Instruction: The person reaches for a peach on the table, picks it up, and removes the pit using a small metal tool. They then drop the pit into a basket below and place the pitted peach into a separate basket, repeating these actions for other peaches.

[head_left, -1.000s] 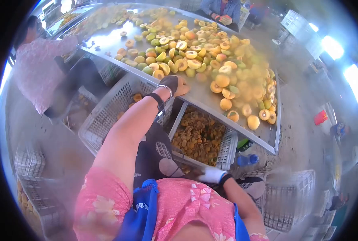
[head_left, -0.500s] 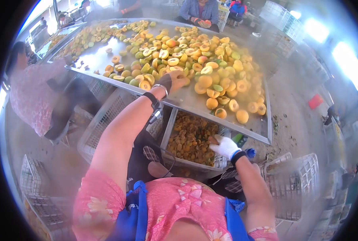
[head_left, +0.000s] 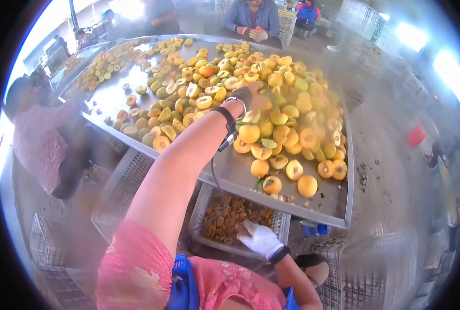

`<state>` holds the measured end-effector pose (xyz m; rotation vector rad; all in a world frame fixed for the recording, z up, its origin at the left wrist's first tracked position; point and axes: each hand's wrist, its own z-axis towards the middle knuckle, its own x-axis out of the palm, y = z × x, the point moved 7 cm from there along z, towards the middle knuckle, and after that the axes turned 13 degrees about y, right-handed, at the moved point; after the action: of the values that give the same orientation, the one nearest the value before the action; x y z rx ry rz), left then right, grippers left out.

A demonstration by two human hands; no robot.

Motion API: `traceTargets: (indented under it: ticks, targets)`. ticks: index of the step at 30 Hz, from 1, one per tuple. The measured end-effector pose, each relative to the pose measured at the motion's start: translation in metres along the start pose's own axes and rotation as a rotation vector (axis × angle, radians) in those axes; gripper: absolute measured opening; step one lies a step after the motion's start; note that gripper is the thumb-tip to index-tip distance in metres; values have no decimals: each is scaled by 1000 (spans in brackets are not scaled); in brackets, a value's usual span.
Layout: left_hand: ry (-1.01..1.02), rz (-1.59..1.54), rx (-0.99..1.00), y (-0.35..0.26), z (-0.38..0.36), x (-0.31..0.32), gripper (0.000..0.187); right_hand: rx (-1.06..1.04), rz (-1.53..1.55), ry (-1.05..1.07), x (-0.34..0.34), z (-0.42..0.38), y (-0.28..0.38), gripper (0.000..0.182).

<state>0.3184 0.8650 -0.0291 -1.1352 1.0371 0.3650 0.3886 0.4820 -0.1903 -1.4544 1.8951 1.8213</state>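
Observation:
My left hand (head_left: 254,96), in a dark glove with a bracelet at the wrist, reaches into the pile of apricots (head_left: 209,98) on the metal table. Its fingers are blurred among whole and halved fruit. Below the table edge my right hand (head_left: 261,239), in a white glove, is closed above a plastic crate (head_left: 284,225) of small brownish-orange pieces (head_left: 224,219). A brownish bit shows at its fingertips, but I cannot tell what it is. Near the table's front edge lie a halved apricot (head_left: 272,184) with a leaf and a whole apricot (head_left: 307,186).
The metal table (head_left: 214,160) has a raised rim. A person (head_left: 41,134) sits at the left, and another (head_left: 253,23) faces me across the table. A blue bottle (head_left: 316,229) stands beside the crate. More crates (head_left: 364,268) are at lower right.
My left hand has moved right and farther into the pile. My right hand has shifted left and toward me, still over the crate. The view has turned, with the table sitting lower.

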Motion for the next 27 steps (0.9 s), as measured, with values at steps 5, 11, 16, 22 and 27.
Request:
traceTargets:
  ticks: [5,11,16,22,27]
  targets:
    - [253,53,-104,11,74,31,78,1,127,102,-1,3,-24,43]
    - [434,25,-165,15,83,42,73,-40,215,247,-7,4,-5,41]
    - [181,251,9,-8,49,30,50,-122,183,218,-7,17,10,39]
    - [81,-580,-37,6,-44,4,28,-132,58,92,4,23,4,42]
    - [42,-851,151,-2,-183,9,16,-121,194,180,-4,-5,3,42]
